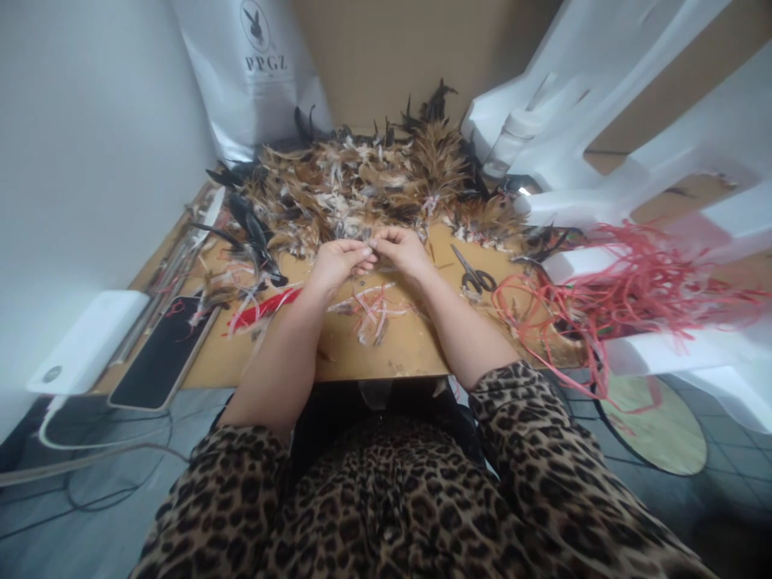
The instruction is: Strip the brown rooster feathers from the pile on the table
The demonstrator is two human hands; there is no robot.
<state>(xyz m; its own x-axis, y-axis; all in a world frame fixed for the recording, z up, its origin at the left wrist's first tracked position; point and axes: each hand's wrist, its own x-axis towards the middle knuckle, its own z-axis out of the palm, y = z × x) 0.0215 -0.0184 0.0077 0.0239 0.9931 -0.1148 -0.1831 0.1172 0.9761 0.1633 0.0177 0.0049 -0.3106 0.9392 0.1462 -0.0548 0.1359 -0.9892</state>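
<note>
My left hand and my right hand meet over the middle of the table, fingertips pinched close together. Whatever sits between the fingertips is too small and blurred to name. Just beyond them spreads a large heap of brown, white and black feathers. Below the hands, thin pink and white ribbon strips lie scattered on the tabletop. Black-handled scissors rest to the right of my right hand. A red strip lies near my left forearm, beside some loose black feathers.
On the left are a phone and a white power bank with a cable. A bundle of red ribbons hangs over white foam pieces at right. A clear bottle and a silver bag stand behind.
</note>
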